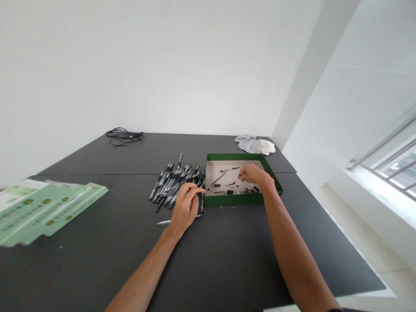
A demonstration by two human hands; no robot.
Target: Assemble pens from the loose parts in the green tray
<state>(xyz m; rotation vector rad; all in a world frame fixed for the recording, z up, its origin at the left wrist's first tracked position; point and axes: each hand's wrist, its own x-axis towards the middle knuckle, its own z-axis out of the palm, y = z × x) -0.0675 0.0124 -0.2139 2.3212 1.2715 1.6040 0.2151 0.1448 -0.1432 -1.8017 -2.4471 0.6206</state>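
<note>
A heap of black-and-clear pens (175,182) lies on the dark table, left of a shallow green box (240,199). My left hand (186,206) rests over the near right side of the heap. Its fingers stretch loosely toward the box's left wall, and whatever is beneath the palm is hidden. One pen (163,222) lies apart, pointing left from under my left wrist. Inside the box are several loose pen parts (218,179), some dark and slim. My right hand (251,174) reaches over the box with fingers curled together; anything in them is too small to tell.
Green printed sheets or folders (55,212) overlap at the left of the table (97,260). A coiled black cable (125,135) lies at the far left edge. White gloves (255,144) sit behind the box. A wall borders the back, and a barred window (394,162) is at right.
</note>
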